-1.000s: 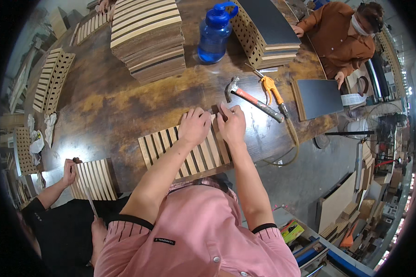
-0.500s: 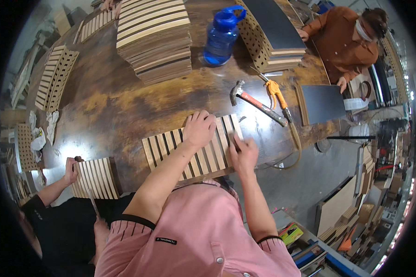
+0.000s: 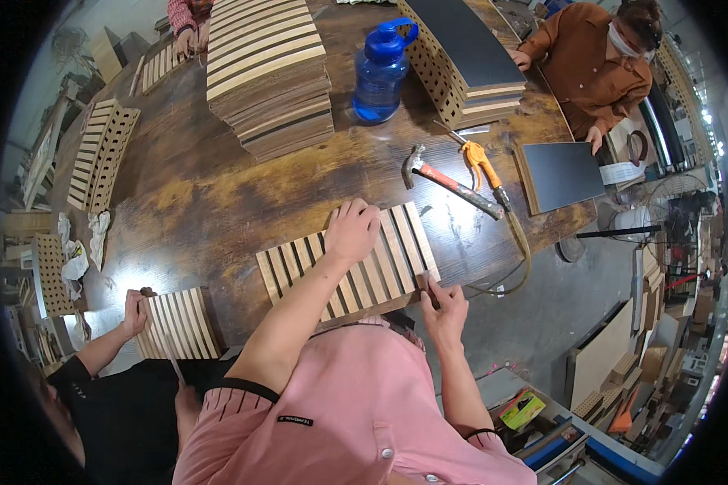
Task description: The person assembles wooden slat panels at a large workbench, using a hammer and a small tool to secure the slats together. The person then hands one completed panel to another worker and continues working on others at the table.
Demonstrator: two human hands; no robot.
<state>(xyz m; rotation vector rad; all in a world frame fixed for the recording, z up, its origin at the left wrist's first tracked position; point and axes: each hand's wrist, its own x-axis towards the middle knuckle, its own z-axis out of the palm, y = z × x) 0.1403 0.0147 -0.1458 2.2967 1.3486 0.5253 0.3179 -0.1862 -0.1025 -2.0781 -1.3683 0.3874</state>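
A slatted wood panel [image 3: 374, 271], pale strips with dark grooves between them, lies at a slant on the brown table in front of me. My left hand [image 3: 353, 230] rests on its upper middle, palm down, fingers stretched out over the strips. At the panel's near right corner is my right hand [image 3: 445, 314], its fingers curled and the fingertips touching the edge by the end strips. Whatever it pinches, if anything, is too small to make out. Part of the panel is covered by my left forearm.
Beyond the panel lie a red-handled hammer [image 3: 459, 190] and an orange air gun [image 3: 482, 165] with its hose. A blue bottle [image 3: 378, 77] stands between a stack of slatted panels [image 3: 271, 89] and dark-topped boards [image 3: 469, 48]. Co-workers handle panels at left, far left and right.
My right hand has slid toward me along the panel's right end, down to its near corner. My left hand stays in place on the strips.
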